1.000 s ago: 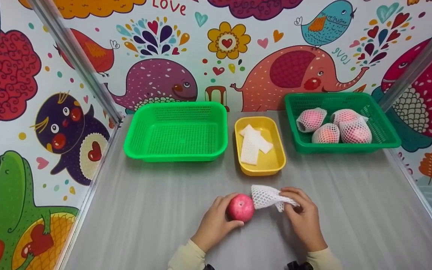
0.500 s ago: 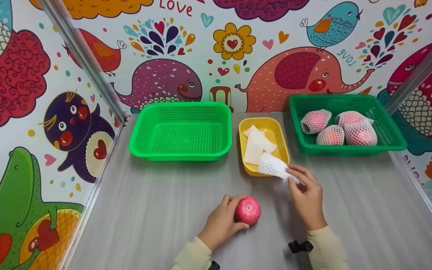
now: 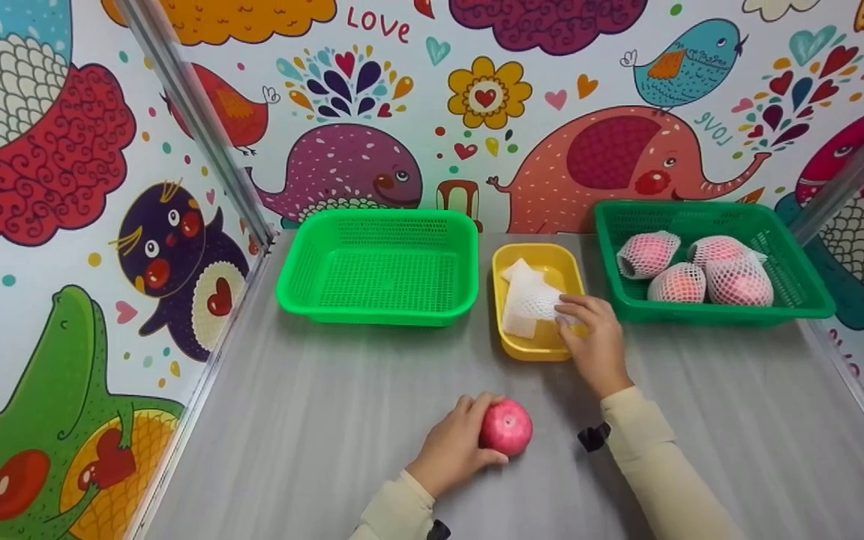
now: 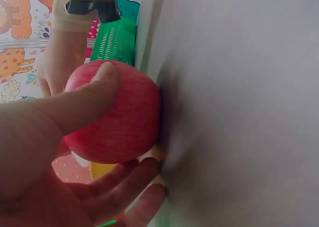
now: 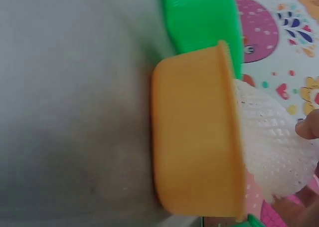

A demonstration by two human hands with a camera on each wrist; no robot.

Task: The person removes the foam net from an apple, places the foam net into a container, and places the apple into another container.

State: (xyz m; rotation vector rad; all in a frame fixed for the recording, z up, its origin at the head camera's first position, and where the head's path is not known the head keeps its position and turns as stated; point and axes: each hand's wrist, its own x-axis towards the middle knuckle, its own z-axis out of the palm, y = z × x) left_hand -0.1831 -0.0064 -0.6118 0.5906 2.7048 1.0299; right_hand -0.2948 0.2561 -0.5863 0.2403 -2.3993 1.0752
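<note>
On the table at the front, my left hand [image 3: 448, 451] holds a red apple [image 3: 508, 427]. The left wrist view shows the thumb across the apple [image 4: 132, 119] and fingers curled beneath it. My right hand [image 3: 598, 346] reaches over the yellow basket [image 3: 535, 352], pinching a white foam net sleeve [image 3: 537, 306] by one end. In the right wrist view this sleeve [image 5: 274, 142] is spread above the basket's rim, with thumb and fingers at its edge. More white foam net sleeves [image 3: 520, 327] lie flat in the basket, partly covered by the held one.
A bright green basket [image 3: 378, 316] stands to the left of the yellow one. At the back right, a dark green basket [image 3: 799, 300] contains several fruits in foam nets [image 3: 739, 283]. A patterned wall [image 3: 469, 172] rises behind the grey table [image 3: 342, 390].
My right hand has carried the foam net sleeve away from the apple, forward to over the yellow basket. The left hand keeps its grip on the apple. The head view has shifted slightly.
</note>
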